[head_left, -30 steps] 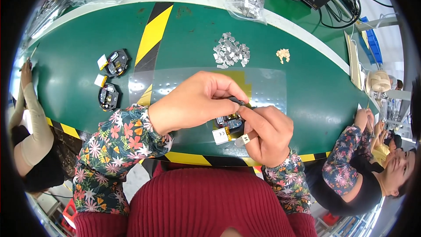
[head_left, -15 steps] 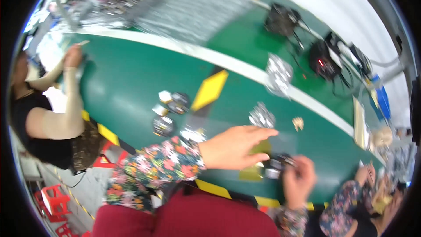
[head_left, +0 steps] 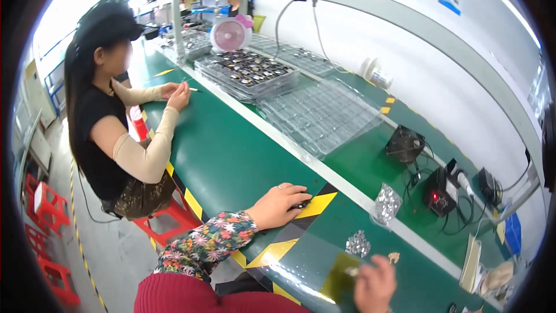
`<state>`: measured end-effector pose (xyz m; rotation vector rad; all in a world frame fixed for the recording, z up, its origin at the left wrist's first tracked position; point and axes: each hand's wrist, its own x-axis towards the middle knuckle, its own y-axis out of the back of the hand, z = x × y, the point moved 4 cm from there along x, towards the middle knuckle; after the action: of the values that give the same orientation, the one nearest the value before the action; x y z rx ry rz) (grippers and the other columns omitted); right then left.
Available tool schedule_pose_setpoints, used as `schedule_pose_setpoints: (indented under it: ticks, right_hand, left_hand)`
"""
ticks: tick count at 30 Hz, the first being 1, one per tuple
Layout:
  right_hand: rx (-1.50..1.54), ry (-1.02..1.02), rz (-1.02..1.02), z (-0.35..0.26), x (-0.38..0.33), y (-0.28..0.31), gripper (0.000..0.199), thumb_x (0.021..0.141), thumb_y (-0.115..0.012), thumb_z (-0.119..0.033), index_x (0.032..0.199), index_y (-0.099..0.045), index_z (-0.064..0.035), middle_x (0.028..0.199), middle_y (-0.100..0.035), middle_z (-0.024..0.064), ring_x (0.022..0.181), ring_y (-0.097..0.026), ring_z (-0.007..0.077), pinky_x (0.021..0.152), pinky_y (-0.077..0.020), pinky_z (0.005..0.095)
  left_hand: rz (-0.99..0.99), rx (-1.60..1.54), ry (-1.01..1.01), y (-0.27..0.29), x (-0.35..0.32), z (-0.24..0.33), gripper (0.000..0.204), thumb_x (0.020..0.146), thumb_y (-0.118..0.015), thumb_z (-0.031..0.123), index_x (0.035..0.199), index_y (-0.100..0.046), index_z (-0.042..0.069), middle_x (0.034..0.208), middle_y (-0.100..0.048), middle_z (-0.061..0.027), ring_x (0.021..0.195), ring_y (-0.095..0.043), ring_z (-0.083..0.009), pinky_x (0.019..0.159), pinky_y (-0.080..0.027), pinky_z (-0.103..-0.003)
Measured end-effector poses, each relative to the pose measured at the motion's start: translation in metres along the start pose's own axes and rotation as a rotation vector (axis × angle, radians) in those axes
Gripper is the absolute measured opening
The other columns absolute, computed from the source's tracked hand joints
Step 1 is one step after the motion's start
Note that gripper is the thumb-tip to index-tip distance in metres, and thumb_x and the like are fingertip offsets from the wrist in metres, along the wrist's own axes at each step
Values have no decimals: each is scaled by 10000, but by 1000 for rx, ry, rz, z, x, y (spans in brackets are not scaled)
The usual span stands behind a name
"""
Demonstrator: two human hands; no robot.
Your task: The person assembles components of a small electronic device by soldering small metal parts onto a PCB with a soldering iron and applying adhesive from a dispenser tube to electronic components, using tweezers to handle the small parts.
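My left hand (head_left: 281,206) rests palm down on the black-and-yellow striped tape (head_left: 320,204), its fingers curled over a small dark part (head_left: 301,204) that shows at the fingertips. What else lies under that hand is hidden. Lower right, my right hand (head_left: 375,286) is bent at the fingers and smeared by motion. It is over the right edge of a see-through yellow sheet (head_left: 336,281), and a small pale spot shows by its fingertips. Just beyond it lie a heap of small silvery metal pieces (head_left: 358,244) and a little tan piece (head_left: 394,257).
A clear bag of metal pieces (head_left: 386,204) lies by the white divider (head_left: 278,133). Behind it stand black boxes (head_left: 440,191) with cables. Clear trays (head_left: 324,116) and a tray of parts (head_left: 249,69) lie farther back. A co-worker (head_left: 110,122) sits at left on a red stool (head_left: 168,223).
My view has swung up and to the left. My left hand has moved from above the yellow sheet leftward onto the striped tape and the small parts. My right hand stays near the sheet.
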<state>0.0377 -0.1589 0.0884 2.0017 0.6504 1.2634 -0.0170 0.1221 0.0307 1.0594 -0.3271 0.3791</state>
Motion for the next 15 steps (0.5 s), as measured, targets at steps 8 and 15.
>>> schedule_pose_setpoints:
  ticks: [8, 15]
  right_hand:
    - [116, -17, 50, 13, -9, -17, 221, 672, -615, 90, 864, -613, -20, 1037, -549, 145, 605, -569, 165, 548, -468, 253]
    - [211, -75, -38, 26, -15, -31, 246, 691, -579, 86, 911, -632, -9, 1083, -529, 146, 645, -581, 188, 576, -486, 286]
  left_hand:
    - [131, -32, -142, -11, 38, 1, 386, 747, -648, 135, 1115, -562, 58, 1139, -550, -143, 1018, -534, -313, 867, -452, -381]
    - [423, -90, -332, -2, 66, 47, 433, 706, -692, 126, 1106, -550, 43, 1106, -538, -137, 970, -544, -313, 825, -461, -394]
